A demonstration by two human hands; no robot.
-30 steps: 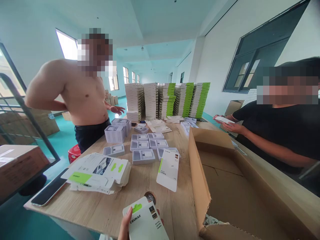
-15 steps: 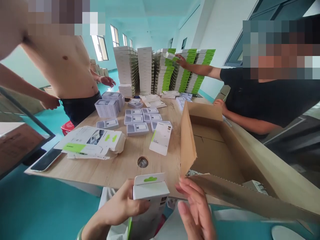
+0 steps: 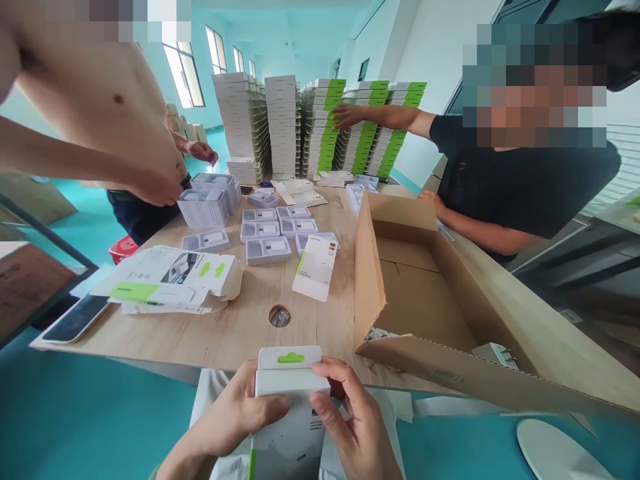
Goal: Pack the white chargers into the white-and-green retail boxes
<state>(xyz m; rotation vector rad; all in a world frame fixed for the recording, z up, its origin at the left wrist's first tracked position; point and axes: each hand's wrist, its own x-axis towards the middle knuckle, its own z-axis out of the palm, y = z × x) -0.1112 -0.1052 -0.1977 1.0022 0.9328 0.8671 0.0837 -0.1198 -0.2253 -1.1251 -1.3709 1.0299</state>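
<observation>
A small white retail box (image 3: 290,400) with a green hang tab is held upright below the near table edge. My left hand (image 3: 235,413) grips its left side, thumb across the front. My right hand (image 3: 350,420) closes on its right side, fingers pressed at the top flap. A second white box (image 3: 315,267) lies flat on the wooden table (image 3: 250,327) ahead. Grey plastic trays (image 3: 267,250) with white inserts sit in rows beyond it.
A large open cardboard carton (image 3: 425,293) fills the right of the table. Flat white and green box blanks (image 3: 170,280) and a phone (image 3: 75,319) lie at left. Tall stacks of boxes (image 3: 325,127) stand at the far end. A shirtless person (image 3: 100,107) stands left; a person in black (image 3: 515,180) reaches to the stacks.
My right hand has come in from open beside the box and closed on its top right. The view tipped further down. The person in black keeps an arm at the stacks.
</observation>
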